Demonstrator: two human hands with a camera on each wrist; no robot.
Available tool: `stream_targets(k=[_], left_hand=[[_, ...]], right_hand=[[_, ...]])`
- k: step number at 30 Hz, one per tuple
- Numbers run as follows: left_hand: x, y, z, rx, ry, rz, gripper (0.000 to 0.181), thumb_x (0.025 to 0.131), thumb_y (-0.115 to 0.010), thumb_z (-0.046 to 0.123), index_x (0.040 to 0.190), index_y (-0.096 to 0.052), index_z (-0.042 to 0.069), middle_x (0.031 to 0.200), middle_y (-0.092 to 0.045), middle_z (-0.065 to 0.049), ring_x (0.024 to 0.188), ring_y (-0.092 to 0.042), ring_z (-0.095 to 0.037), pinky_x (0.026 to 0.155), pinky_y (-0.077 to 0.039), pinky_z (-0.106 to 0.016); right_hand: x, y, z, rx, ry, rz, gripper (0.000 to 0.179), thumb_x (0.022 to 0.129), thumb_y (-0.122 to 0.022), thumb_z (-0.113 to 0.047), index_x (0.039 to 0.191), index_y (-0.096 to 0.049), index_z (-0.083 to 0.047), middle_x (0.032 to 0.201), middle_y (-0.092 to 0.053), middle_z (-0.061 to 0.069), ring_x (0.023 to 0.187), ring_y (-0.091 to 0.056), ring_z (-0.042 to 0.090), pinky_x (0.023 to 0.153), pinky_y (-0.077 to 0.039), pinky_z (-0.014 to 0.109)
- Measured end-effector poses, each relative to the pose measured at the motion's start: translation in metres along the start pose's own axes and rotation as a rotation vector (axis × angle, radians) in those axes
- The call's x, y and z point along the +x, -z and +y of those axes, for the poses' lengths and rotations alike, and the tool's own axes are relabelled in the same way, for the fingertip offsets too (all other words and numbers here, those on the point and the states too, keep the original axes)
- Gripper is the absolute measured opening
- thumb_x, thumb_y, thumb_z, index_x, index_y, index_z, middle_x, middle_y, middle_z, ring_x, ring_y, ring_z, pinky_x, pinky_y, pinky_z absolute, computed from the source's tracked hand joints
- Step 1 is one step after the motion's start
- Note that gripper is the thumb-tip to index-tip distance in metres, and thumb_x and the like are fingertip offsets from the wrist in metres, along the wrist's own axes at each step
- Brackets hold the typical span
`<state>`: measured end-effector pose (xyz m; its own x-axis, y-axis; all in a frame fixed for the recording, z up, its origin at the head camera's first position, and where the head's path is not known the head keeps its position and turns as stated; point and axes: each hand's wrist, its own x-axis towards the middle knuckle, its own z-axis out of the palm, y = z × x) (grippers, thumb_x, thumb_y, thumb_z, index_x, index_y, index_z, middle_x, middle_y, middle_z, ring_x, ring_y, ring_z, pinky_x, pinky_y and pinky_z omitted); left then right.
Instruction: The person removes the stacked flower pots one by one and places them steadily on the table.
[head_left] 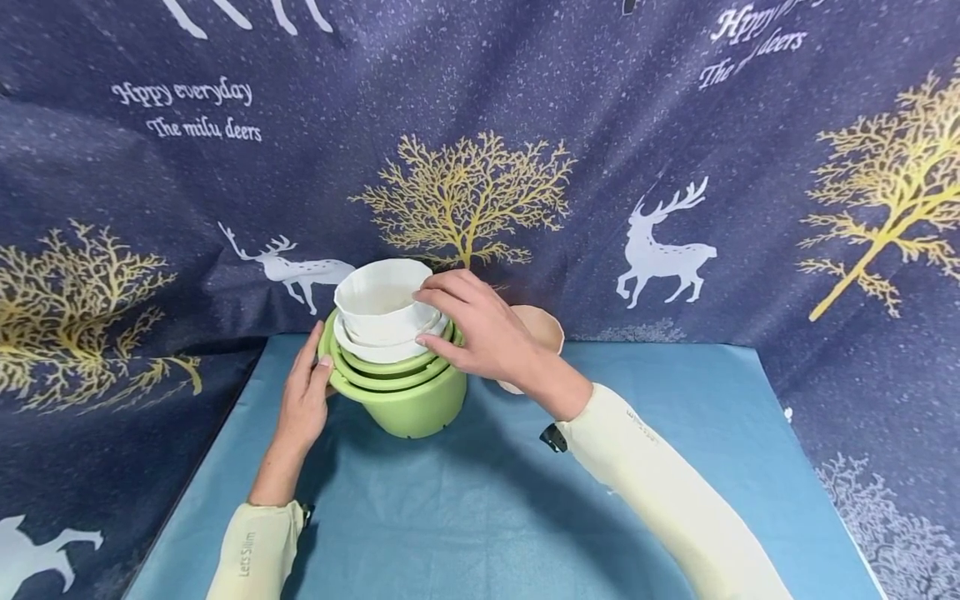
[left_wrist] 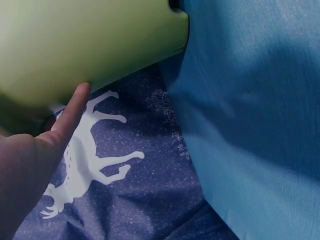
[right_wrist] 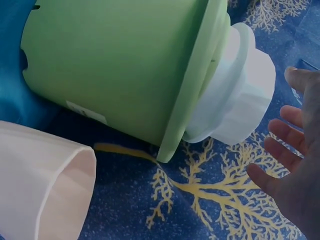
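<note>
A large light-green flowerpot (head_left: 416,404) stands upright with more green pots nested inside it. White pots sit on top of them, the uppermost a faceted white pot (head_left: 384,292). My left hand (head_left: 302,400) holds the green stack at the left of its rim, thumb at the rim. In the left wrist view one finger (left_wrist: 75,107) touches the green wall below the rim. Over the right side of the white pots is my right hand (head_left: 487,329). Its fingers are spread and loosely bent, a gap away from the white pot (right_wrist: 250,95) in the right wrist view.
A pale pinkish pot (head_left: 543,329) stands just right of the green stack, partly behind my right hand. Blue cloth (head_left: 480,517) covers the table. A dark blue curtain (head_left: 495,92) printed with deer and trees hangs directly behind the pots.
</note>
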<state>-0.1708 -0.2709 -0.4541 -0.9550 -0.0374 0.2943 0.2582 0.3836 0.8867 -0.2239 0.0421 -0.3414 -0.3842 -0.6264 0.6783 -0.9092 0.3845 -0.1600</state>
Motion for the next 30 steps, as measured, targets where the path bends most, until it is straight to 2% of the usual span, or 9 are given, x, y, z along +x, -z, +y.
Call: stream_targets(k=[7, 20, 30], left_hand=[[0.0, 0.001, 0.0, 0.014, -0.011, 0.003, 0.056, 0.118, -0.035, 0.025, 0.172, -0.02, 0.024, 0.172, -0.022, -0.018, 0.139, -0.046, -0.04, 0.086, -0.048, -0.005], [0.001, 0.0, -0.003, 0.03, 0.007, 0.006, 0.056, 0.118, -0.034, 0.03, 0.172, -0.02, 0.024, 0.172, -0.023, -0.016, 0.139, -0.046, -0.038, 0.086, -0.05, -0.006], [0.001, 0.0, -0.001, 0.01, 0.015, -0.002, 0.057, 0.118, -0.035, 0.026, 0.172, -0.018, 0.016, 0.172, -0.022, -0.019, 0.137, -0.047, -0.036, 0.083, -0.051, -0.007]], right_hand=[[0.004, -0.005, -0.001, -0.002, 0.001, -0.031, 0.047, 0.099, -0.077, -0.032, 0.136, -0.068, -0.004, 0.138, -0.063, 0.011, 0.133, -0.054, 0.027, 0.116, -0.042, 0.041], [0.011, -0.012, -0.001, -0.043, -0.011, -0.106, 0.049, 0.1, -0.075, -0.035, 0.139, -0.067, -0.006, 0.137, -0.064, 0.007, 0.13, -0.055, 0.025, 0.115, -0.042, 0.039], [0.016, -0.022, -0.002, -0.076, -0.032, -0.177, 0.051, 0.102, -0.072, -0.039, 0.141, -0.066, -0.008, 0.137, -0.065, 0.004, 0.129, -0.054, 0.023, 0.116, -0.041, 0.04]])
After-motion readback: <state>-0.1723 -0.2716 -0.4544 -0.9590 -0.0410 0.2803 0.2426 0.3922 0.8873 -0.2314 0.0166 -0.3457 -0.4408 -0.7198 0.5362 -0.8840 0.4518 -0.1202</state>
